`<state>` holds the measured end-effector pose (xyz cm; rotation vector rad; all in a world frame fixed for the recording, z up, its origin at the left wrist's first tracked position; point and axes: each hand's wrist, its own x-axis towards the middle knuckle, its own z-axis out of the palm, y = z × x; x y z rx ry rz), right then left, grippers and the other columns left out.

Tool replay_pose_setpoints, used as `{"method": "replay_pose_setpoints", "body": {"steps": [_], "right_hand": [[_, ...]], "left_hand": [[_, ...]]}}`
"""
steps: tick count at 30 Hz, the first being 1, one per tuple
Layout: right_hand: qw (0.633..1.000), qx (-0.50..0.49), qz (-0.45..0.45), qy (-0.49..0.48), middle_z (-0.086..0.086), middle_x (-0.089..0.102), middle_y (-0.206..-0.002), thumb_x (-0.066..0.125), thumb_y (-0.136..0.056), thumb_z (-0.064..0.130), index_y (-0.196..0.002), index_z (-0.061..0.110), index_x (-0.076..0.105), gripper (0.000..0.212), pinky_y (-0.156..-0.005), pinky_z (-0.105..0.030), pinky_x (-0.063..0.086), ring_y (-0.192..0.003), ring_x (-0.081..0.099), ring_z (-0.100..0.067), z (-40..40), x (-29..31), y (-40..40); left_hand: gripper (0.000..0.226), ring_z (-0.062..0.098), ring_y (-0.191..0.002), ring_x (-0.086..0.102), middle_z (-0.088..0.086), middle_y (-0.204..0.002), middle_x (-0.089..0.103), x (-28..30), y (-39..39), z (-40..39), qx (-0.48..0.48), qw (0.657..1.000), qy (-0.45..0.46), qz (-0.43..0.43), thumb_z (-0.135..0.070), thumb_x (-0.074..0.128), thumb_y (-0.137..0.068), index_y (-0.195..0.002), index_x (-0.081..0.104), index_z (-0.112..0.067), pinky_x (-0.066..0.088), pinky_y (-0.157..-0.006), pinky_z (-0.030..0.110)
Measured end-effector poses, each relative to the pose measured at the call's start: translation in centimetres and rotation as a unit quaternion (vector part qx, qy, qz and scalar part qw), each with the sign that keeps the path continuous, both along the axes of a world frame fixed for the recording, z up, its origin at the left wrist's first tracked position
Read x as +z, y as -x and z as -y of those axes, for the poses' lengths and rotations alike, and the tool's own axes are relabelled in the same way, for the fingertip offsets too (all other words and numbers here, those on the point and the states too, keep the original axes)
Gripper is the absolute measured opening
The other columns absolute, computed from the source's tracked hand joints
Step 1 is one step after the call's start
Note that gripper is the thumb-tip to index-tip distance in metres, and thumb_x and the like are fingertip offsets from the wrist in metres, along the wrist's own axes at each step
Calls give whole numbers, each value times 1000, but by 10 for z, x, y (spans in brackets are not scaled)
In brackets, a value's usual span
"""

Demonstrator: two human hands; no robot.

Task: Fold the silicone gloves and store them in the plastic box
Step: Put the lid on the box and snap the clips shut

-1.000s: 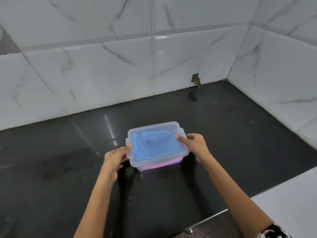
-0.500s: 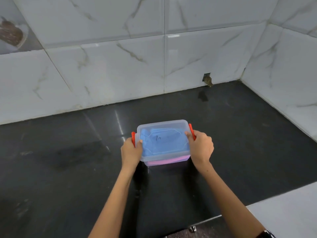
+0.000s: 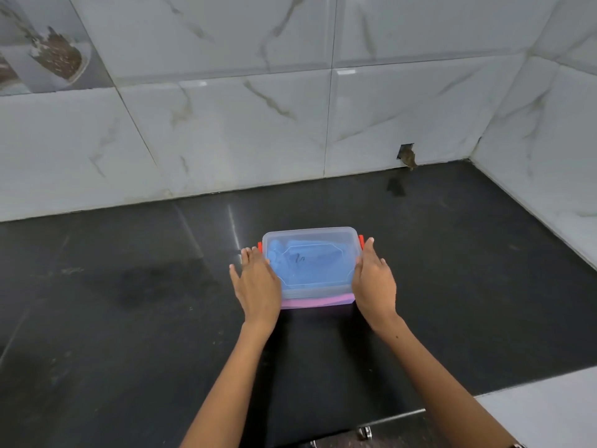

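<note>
A clear plastic box with its lid on stands on the black counter. Through the lid a blue silicone glove shows, and a pink one lies under it at the front. Red latches sit at both short ends. My left hand lies against the box's left end with straight fingers. My right hand lies flat against the right end, fingers straight and pointing away from me.
White marble-look tiled walls close the counter at the back and the right. A small hole sits at the base of the back wall. A white surface borders the counter's front right corner.
My fingers were curled on the red latches at both ends; now both hands are straightened and lie flat along the box's sides. The view has shifted slightly to the left.
</note>
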<state>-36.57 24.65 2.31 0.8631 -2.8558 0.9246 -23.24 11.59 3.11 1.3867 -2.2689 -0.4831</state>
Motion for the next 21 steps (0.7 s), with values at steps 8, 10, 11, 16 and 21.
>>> {"method": "replay_pose_setpoints", "body": {"steps": [8,10,11,16,21], "right_hand": [[991,132,-9,-35,-7,9,-159,24,-102,34,-150,7,3,59,-117,-37,16,-146,15,-20,63,-4,-43],[988,147,-10,-42,-7,7,-160,23,-101,35,-150,7,2,60,-118,-37,17,-146,13,-20,86,-4,-54],[987,153,-10,-46,-7,6,-160,23,-101,35,-150,7,2,60,-118,-37,17,-146,12,-20,96,-3,-59],[984,167,-8,-52,-6,5,-160,24,-101,34,-150,7,3,59,-119,-39,17,-147,11,-19,131,-3,-72],[987,155,-4,-46,-4,7,-160,24,-101,34,-150,9,5,58,-118,-38,17,-146,12,-18,135,-4,-75]], "left_hand": [[44,22,-143,24,16,-149,36,-4,-52,59,64,996,37,46,-6,29,-98,-141,34,-1,10,-117,42],[45,22,-143,23,15,-150,34,-4,-67,76,79,995,36,46,-5,28,-97,-142,33,-1,9,-117,42],[46,21,-144,22,14,-151,34,-4,-73,84,86,995,36,48,-4,28,-97,-143,33,-2,9,-117,42],[48,20,-144,20,12,-151,33,-3,-92,113,101,993,43,50,-3,29,-96,-143,33,-4,9,-117,43],[47,20,-144,22,11,-151,34,-6,-92,121,98,993,53,47,-4,31,-97,-143,34,-5,9,-117,43]]}}
